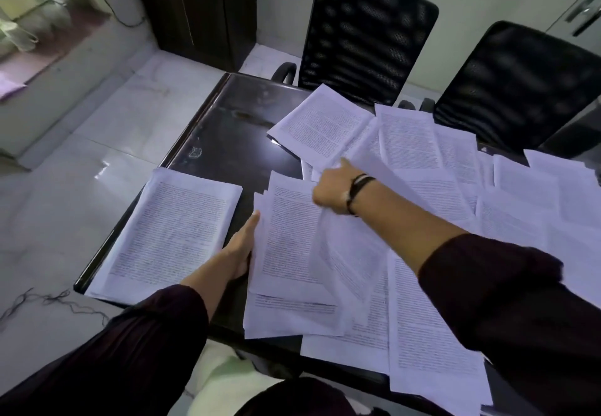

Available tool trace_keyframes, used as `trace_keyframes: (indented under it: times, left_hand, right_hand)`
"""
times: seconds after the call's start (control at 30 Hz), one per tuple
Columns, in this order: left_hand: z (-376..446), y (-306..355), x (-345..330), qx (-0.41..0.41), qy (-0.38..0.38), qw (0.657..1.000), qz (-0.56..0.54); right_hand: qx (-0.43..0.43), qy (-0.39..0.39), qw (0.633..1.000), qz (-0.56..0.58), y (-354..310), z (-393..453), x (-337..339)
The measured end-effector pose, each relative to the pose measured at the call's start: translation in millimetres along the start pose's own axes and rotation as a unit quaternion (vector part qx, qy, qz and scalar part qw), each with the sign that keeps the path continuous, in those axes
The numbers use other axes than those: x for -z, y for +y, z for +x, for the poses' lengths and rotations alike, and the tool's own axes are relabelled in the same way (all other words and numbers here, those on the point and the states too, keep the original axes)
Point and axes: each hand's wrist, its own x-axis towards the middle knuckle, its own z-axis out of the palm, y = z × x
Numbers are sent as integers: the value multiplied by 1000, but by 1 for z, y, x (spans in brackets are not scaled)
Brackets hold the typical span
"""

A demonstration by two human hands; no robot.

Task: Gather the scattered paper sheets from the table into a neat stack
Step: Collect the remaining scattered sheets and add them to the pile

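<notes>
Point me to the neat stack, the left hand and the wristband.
neat stack (169,233), head view, middle of top sheet
left hand (242,246), head view, back of hand
wristband (357,189), head view, strap on right wrist

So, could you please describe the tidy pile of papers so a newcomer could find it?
Start at the dark glossy table and go to its near left corner. The squared stack of white printed sheets lies alone there, left of the left hand, unlike the overlapping loose sheets.

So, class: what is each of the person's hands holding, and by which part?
The right hand pinches a raised sheet at its near edge. The left hand lies flat against the left edge of a loose pile, gripping nothing.
</notes>
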Motion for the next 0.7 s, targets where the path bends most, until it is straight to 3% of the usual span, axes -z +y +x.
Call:
trace_keyframes:
  times: [0.07,0.17,0.23,0.3,0.4,0.5,0.6,0.7]
  left_hand:
    - [-7,2,-5,1,-26,1000,-10]
    - [-10,2,-11,-32,-40,999,-15]
    - [-5,-2,-7,-51,-39,998,-16]
    - [-2,-5,0,-47,-58,997,12]
    - [8,-15,10,-24,-58,993,102]
    - [16,-21,10,-31,-27,989,144]
    - [15,-18,4,-33,-9,987,155]
    - [16,-15,2,-30,-8,983,182]
  right_hand:
    - [53,25,998,-38,-32,28,2]
    - [86,113,990,25,-70,69,-21]
    - [37,232,963,133,-79,90,-46]
    - [-50,311,901,298,-69,101,-64]
    - [-117,204,861,451,-40,107,-75]
    - [-87,102,850,510,-29,115,-76]
    - [-60,65,828,554,-33,121,-78]
    - [-77,91,816,565,-31,121,-76]
